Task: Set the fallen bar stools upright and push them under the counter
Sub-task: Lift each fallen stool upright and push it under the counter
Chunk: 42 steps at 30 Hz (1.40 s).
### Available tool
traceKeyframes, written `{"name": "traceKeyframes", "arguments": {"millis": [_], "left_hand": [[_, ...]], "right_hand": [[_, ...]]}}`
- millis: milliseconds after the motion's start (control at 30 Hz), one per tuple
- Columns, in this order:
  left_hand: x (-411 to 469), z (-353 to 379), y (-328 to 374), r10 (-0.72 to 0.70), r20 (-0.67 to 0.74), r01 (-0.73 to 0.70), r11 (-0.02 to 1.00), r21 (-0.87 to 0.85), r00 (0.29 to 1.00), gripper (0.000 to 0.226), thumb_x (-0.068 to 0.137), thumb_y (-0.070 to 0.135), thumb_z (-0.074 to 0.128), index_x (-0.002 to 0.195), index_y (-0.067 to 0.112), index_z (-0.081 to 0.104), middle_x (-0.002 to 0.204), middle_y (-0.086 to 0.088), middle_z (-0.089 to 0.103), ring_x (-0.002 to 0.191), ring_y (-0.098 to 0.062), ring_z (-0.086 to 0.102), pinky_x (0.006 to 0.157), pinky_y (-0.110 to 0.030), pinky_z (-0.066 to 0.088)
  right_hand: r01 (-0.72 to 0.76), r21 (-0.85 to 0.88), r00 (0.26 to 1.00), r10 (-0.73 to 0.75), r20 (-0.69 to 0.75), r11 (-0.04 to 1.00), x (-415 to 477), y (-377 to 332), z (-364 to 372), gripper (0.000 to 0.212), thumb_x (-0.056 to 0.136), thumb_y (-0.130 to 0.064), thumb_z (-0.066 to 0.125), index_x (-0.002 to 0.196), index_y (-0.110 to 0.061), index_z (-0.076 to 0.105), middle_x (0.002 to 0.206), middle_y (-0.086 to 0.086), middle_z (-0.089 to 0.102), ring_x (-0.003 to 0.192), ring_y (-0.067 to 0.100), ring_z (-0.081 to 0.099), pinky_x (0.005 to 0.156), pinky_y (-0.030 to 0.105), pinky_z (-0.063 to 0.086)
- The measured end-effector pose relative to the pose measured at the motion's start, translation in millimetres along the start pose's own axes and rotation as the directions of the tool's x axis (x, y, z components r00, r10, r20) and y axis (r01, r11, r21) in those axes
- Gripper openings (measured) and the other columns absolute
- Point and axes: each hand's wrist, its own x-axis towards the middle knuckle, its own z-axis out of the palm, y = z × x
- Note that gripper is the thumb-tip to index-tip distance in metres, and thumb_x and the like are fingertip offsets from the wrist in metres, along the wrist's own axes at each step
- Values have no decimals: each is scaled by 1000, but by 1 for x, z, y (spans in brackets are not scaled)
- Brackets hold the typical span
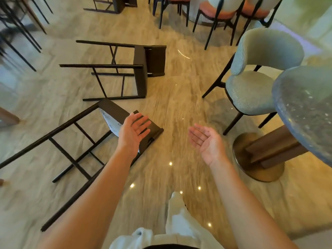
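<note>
Down on the shiny marble floor point(179, 97) it's a bit of a mess. Biggest thing is the round stone-top table point(305, 108) on the right, sitting on a brass base point(258, 168), with a grey padded chair point(251, 90) just beside it. Both dark bar stools are on their sides. The far stool point(141, 74) lies mid-floor, legs pointing left and backrest to the right. The near stool point(111, 109) lies just in front of it, legs running off to the lower left. Its seat end is close to the far one's legs, can't tell if they touch. Left hand point(133, 129) is spread flat, fingers straight, over the near stool's seat end, touching or hovering I can't say. Right hand point(204, 139) is spread palm-up, holding nothing, over bare floor between that stool and the base. A small white printed sheet point(109, 123) shows under the near seat.
</note>
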Motion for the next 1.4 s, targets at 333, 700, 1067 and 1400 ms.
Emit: {"name": "traceKeyframes", "arguments": {"millis": [333, 700, 1067, 1400], "left_hand": [[104, 59, -8, 89, -274, -117, 989, -86, 958, 40, 101, 37, 39, 120, 8, 61, 114, -9, 70, 106, -21, 68, 96, -39, 49], [246, 80, 17, 52, -314, -75, 995, -61, 948, 35, 101, 37, 42, 108, 12, 65, 112, -6, 71, 110, -20, 65, 95, -38, 49], [371, 105, 50, -5, -383, -16, 998, -53, 924, 34, 101, 34, 42, 113, 12, 65, 112, -3, 72, 108, -17, 66, 88, -34, 51], [458, 170, 42, -14, -582, -89, 985, -149, 813, 27, 101, 24, 43, 110, 12, 65, 114, -7, 70, 111, -19, 64, 94, -37, 50]], "right_hand": [[-99, -112, 991, 108, 80, 989, 127, -76, 11, 30, 96, -22, 47, 112, -7, 67, 107, 14, 73, 102, 24, 70, 86, 35, 54], [-181, -154, 977, 196, 85, 971, 284, -104, 76, 29, 96, -21, 46, 108, -6, 68, 105, 15, 73, 97, 24, 70, 90, 36, 52], [-242, -270, 946, 288, 147, 932, 435, -143, 140, 27, 96, -22, 48, 107, -8, 68, 104, 14, 74, 95, 22, 71, 85, 33, 55], [-296, -528, 850, 472, 235, 796, 577, -183, 176, 28, 98, -23, 45, 105, -10, 69, 101, 11, 75, 96, 21, 71, 84, 33, 55]]}}
